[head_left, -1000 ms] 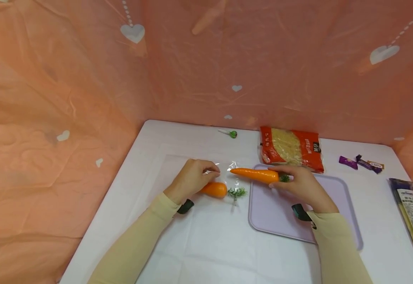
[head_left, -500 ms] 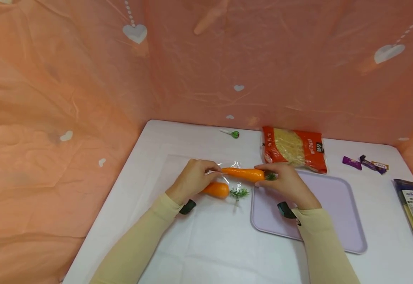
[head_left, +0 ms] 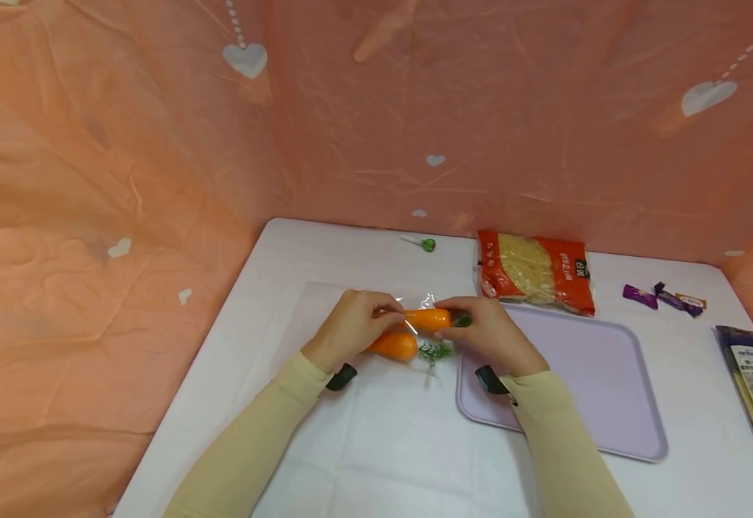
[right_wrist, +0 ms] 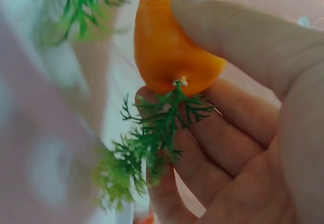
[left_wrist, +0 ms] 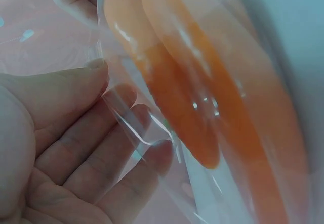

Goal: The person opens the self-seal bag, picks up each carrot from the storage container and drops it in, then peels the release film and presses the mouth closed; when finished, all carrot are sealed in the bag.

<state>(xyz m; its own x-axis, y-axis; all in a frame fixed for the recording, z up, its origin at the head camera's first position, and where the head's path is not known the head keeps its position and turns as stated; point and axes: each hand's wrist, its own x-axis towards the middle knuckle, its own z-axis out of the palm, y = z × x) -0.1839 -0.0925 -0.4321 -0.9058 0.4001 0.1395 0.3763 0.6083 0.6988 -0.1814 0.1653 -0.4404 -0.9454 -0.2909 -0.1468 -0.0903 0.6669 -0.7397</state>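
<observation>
Left grip [head_left: 354, 325] pinches a clear bag [left_wrist: 201, 197], 2 carrots [head_left: 397, 347] partly inside; right grip [head_left: 489, 329] clasps the farther carrot [head_left: 433, 319].

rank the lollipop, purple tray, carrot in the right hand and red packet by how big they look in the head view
1. Purple tray
2. Red packet
3. Carrot in the right hand, partly hidden, so ranked by what shows
4. Lollipop

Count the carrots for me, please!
2. One carrot is in the right hand; the other carrot lies beside it, partly hidden by the left hand. No others show.
</observation>
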